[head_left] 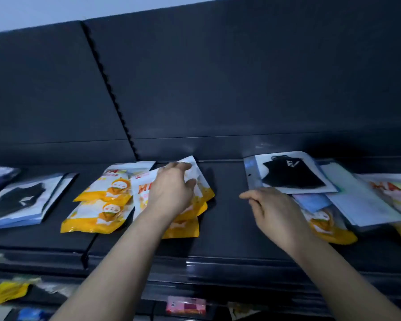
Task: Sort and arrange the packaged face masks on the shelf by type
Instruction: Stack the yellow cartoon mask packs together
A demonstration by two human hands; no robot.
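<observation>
On the dark shelf (pixel 227 218), my left hand (pixel 171 191) grips a yellow-and-white cartoon mask pack (pixel 195 181), which lies on top of a pile of the same packs. A second pile of those yellow packs (pixel 97 205) lies just left of it. My right hand (pixel 273 209) hovers with relaxed fingers at the near edge of a clear pack with a black mask (pixel 292 174). That pack tops a mixed heap holding a blue mask pack (pixel 313 201), a yellow pack (pixel 329 228) and white packs (pixel 361 205). More black mask packs (pixel 21 200) lie stacked at far left.
The shelf's dark back panel (pixel 218 89) rises behind the packs. Its front lip (pixel 218 265) runs across below my forearms. A lower shelf holds a pink box (pixel 185 305), a yellow pack (pixel 7 293) and other small goods.
</observation>
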